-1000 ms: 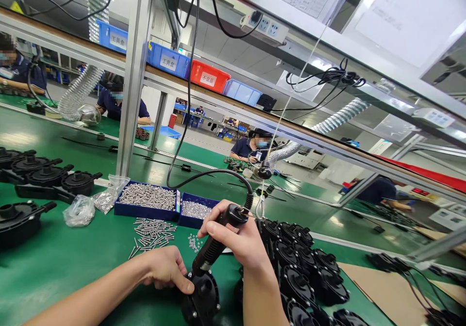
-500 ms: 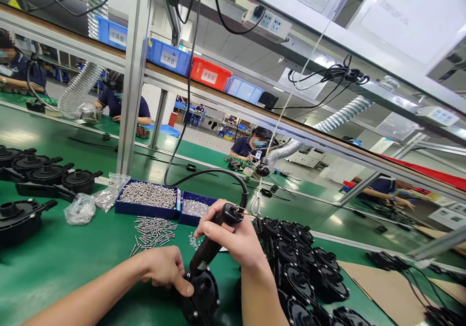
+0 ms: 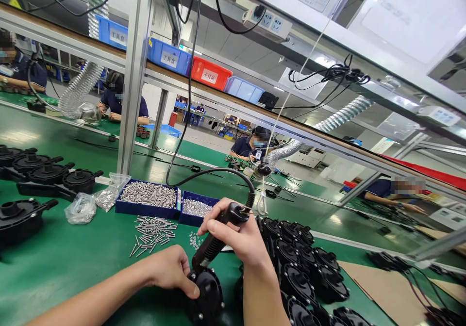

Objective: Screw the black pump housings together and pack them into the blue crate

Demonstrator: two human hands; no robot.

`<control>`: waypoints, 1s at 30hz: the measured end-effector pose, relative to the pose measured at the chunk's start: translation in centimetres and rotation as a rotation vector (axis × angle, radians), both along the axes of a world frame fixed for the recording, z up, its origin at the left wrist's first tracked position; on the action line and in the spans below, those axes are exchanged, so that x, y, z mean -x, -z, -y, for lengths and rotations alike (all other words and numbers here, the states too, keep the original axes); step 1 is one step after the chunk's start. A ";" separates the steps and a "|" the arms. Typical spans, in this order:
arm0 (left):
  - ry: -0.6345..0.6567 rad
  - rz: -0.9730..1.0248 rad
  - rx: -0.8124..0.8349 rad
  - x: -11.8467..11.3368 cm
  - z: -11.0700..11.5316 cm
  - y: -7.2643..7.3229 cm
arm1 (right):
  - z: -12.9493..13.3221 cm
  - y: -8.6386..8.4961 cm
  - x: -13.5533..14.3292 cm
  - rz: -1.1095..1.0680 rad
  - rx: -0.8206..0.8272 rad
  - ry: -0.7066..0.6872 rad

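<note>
My right hand (image 3: 238, 236) is wrapped round a black corded electric screwdriver (image 3: 214, 243), which slants down to the left. Its lower end meets the rim of a round black plastic housing (image 3: 209, 294). The thumb of my left hand (image 3: 176, 272) presses on that housing's left side, and its other fingers curl behind, partly hidden. Bright screw heads dot the housing's edge. Just beyond my hands lie a pile of loose screws (image 3: 155, 234) and a scatter of small nuts (image 3: 195, 240) on the green bench.
A blue tray of screws (image 3: 147, 195) and a smaller blue tray of nuts (image 3: 196, 207) stand behind. Rows of black housings (image 3: 296, 277) fill the right; more housings (image 3: 47, 171) sit left. The screwdriver's cable (image 3: 211, 171) loops overhead. Co-workers (image 3: 251, 144) sit across the bench.
The screwdriver, the housing and both hands have shifted slightly to the right. My grip on each looks the same.
</note>
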State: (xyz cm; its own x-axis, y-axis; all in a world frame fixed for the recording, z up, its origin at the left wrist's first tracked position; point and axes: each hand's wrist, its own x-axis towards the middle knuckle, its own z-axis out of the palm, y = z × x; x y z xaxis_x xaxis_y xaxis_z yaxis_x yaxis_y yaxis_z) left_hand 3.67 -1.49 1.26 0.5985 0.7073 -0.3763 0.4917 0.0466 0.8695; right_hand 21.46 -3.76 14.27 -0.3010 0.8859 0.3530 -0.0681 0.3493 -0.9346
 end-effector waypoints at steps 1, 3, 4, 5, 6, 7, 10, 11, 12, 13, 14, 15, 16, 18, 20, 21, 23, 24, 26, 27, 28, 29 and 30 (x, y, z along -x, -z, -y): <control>-0.009 0.009 0.001 -0.3 0.7 -0.2 | 0.1 -0.2 -0.4 -0.001 -0.019 0.009; -0.044 0.005 -0.023 -1.1 2.0 -0.4 | 0.2 -0.6 -1.2 -0.006 -0.065 0.026; -0.058 -0.006 -0.038 -1.4 2.4 -0.4 | 0.3 -0.7 -1.6 -0.015 -0.084 0.036; -0.061 -0.013 -0.042 -1.7 2.7 -0.1 | 0.4 -0.9 -2.0 -0.029 -0.098 0.046; -0.059 -0.011 -0.033 -2.0 2.8 0.3 | 0.5 -1.0 -2.3 -0.044 -0.106 0.055; -0.056 0.002 -0.010 -2.3 2.6 0.8 | 0.6 -1.0 -2.6 -0.057 -0.112 0.061; -0.034 0.075 0.083 -2.6 1.5 2.3 | 0.7 -1.1 -2.9 -0.078 -0.126 0.059; -0.010 0.102 0.097 -2.5 1.0 2.6 | 0.7 -1.1 -2.9 -0.080 -0.129 0.056; 0.012 0.118 0.079 -2.3 0.6 2.7 | 0.7 -1.1 -2.9 -0.082 -0.130 0.057; 0.024 0.113 0.007 -1.9 0.1 2.7 | 0.7 -1.1 -2.8 -0.082 -0.129 0.059; 0.028 0.080 -0.111 -1.4 -0.2 2.5 | 0.7 -1.2 -2.8 -0.082 -0.128 0.063; 0.030 0.020 -0.252 -0.9 -0.5 2.2 | 0.7 -1.2 -2.8 -0.083 -0.127 0.068; 0.037 -0.059 -0.387 -0.4 -0.7 2.0 | 0.7 -1.2 -2.8 -0.081 -0.124 0.073; 0.093 -0.210 -0.542 0.2 -0.9 1.6 | 0.9 -1.2 -2.8 -0.077 -0.121 0.081; 0.165 -0.289 -0.540 0.4 -0.8 1.6 | 1.0 -1.3 -2.9 -0.068 -0.120 0.090; 0.189 -0.309 -0.532 0.3 -0.7 1.7 | 1.1 -1.3 -2.9 -0.061 -0.120 0.094; 0.230 -0.348 -0.540 -0.2 -0.3 2.2 | 1.3 -1.4 -2.9 -0.055 -0.119 0.098; 0.258 -0.371 -0.553 -0.5 -0.1 2.5 | 1.4 -1.4 -2.8 -0.052 -0.113 0.095; 0.305 -0.425 -0.607 -1.1 0.4 3.0 | 1.5 -1.5 -2.7 -0.048 -0.099 0.082; 0.312 -0.451 -0.636 -1.4 0.6 3.3 | 1.5 -1.6 -2.6 -0.048 -0.094 0.076; 0.297 -0.451 -0.660 -1.6 0.9 3.5 | 1.5 -1.6 -2.6 -0.047 -0.090 0.072; 0.251 -0.411 -0.657 -1.9 1.0 3.7 | 1.5 -1.7 -2.5 -0.045 -0.088 0.072; 0.174 -0.331 -0.583 -2.3 1.1 3.8 | 1.5 -1.7 -2.5 -0.045 -0.089 0.073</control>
